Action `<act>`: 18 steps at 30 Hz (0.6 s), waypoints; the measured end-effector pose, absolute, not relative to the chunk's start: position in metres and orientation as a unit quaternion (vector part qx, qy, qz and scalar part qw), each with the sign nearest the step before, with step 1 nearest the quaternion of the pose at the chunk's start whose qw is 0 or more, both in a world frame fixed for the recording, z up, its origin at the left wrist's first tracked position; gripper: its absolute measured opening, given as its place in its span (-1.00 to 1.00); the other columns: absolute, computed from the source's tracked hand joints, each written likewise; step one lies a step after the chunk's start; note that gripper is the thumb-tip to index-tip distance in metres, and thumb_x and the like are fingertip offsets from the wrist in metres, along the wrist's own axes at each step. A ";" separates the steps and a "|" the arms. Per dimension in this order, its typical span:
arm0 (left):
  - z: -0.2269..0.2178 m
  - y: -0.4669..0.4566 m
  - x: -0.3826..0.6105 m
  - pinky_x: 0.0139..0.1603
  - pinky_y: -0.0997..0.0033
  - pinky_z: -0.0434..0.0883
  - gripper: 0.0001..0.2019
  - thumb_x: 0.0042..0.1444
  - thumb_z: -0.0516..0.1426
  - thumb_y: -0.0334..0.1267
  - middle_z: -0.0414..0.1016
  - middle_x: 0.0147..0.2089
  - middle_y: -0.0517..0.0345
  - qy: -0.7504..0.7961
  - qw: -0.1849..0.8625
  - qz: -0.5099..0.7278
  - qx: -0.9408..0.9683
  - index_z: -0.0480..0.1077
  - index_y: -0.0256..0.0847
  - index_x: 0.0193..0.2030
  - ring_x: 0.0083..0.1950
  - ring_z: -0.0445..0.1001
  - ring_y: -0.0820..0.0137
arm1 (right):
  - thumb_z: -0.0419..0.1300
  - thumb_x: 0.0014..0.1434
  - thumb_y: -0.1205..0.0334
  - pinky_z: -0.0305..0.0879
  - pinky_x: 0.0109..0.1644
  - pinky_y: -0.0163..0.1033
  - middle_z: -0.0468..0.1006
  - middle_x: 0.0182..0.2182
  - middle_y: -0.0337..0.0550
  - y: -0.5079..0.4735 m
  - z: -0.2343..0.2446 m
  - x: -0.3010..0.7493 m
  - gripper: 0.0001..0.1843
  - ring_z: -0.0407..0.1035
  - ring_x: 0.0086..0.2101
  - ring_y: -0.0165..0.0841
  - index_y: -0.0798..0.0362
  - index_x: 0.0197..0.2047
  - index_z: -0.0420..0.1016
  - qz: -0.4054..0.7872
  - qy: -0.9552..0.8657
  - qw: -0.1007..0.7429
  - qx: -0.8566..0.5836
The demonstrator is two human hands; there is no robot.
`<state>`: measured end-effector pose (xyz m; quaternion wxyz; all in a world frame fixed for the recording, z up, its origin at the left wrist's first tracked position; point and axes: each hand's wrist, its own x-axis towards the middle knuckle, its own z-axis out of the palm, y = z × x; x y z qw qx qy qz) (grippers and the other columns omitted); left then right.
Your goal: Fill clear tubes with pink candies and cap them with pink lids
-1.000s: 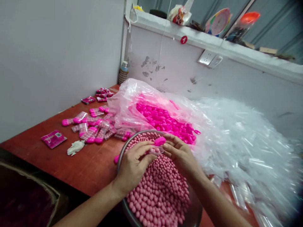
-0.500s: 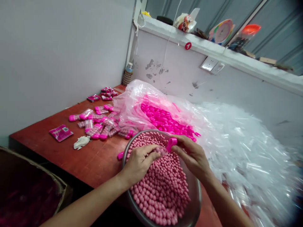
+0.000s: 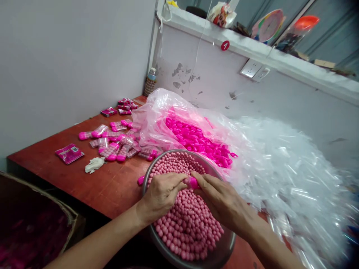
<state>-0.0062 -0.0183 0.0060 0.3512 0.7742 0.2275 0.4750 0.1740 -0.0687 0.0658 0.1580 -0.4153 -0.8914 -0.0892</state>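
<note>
1. While bent low over the steel bowl [image 3: 228, 244], clamped left hand [image 3: 161, 196] and right hand [image 3: 221, 201] fingertip to fingertip on one pink cap [image 3: 194, 182], just above the candy; could not make out any clear tube under the left fingers.
2. Found that bowl round, dull grey and smooth-rimmed, heaped with matte pink candy balls [image 3: 190, 224], small and pea-like.
3. Spotted a glossy loose cap [image 3: 141, 180] just beside the bowl's left rim, on the worn red-brown wooden table [image 3: 112, 194].
4. Judged the work only partly done: saw a modest cluster of filled tubes [image 3: 114, 147], clear-bodied and pink-ended, lying flat well to the left, near a flat pink sachet [image 3: 69, 153] and a crumpled white scrap [image 3: 95, 164].
5. Judged far more left to do: found the bowl nearly full, a thin, crinkled plastic bag [image 3: 157, 116] behind it holding a mound of hot-pink caps [image 3: 196, 140], and to the right a large glinting heap of clear tubes [image 3: 294, 164], apparently empty.
6. Noted, farthest off, a small bottle [image 3: 150, 84] in the wall corner and a white socket [image 3: 251, 68] under a cluttered ledge [image 3: 308, 71].
</note>
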 end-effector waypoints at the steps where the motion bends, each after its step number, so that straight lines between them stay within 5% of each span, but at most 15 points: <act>1: 0.006 -0.018 -0.006 -0.15 0.47 0.39 -0.83 0.17 0.04 -0.43 0.55 -0.30 0.08 0.221 0.345 0.473 0.780 0.44 -0.28 -0.19 -0.24 0.50 0.41 | -0.08 0.21 0.46 0.43 -0.26 -0.18 0.49 -0.27 0.07 -0.071 0.063 0.175 -0.55 0.42 -0.26 -0.23 0.15 0.18 0.13 -0.109 -0.889 0.158 -0.415; 9: 0.007 -0.019 -0.005 -0.22 0.45 0.41 -0.83 0.19 0.00 -0.41 0.53 -0.39 0.07 0.203 0.289 0.455 0.818 0.42 -0.29 -0.30 -0.31 0.50 0.39 | -0.05 0.24 0.40 0.40 -0.33 -0.26 0.49 -0.27 0.01 -0.079 0.063 0.169 -0.60 0.40 -0.33 -0.30 0.12 0.15 0.15 -0.096 -0.879 0.174 -0.434; 14: 0.004 -0.018 -0.003 -0.28 0.42 0.40 -0.81 0.16 0.00 -0.44 0.53 -0.39 0.05 0.210 0.272 0.440 0.830 0.44 -0.32 -0.25 -0.35 0.49 0.37 | -0.13 0.18 0.54 0.39 -0.34 -0.16 0.48 -0.37 0.03 -0.076 0.061 0.168 -0.57 0.36 -0.38 -0.27 0.24 0.12 0.19 -0.142 -0.889 0.143 -0.412; 18: 0.007 -0.014 -0.002 -0.17 0.40 0.41 -0.78 0.16 0.02 -0.41 0.57 -0.28 0.05 0.258 0.369 0.450 0.771 0.48 -0.27 -0.17 -0.24 0.51 0.36 | -0.01 0.19 0.45 0.40 -0.29 -0.18 0.50 -0.32 0.02 -0.060 0.055 0.171 -0.59 0.40 -0.32 -0.27 0.16 0.12 0.27 -0.036 -0.876 0.220 -0.428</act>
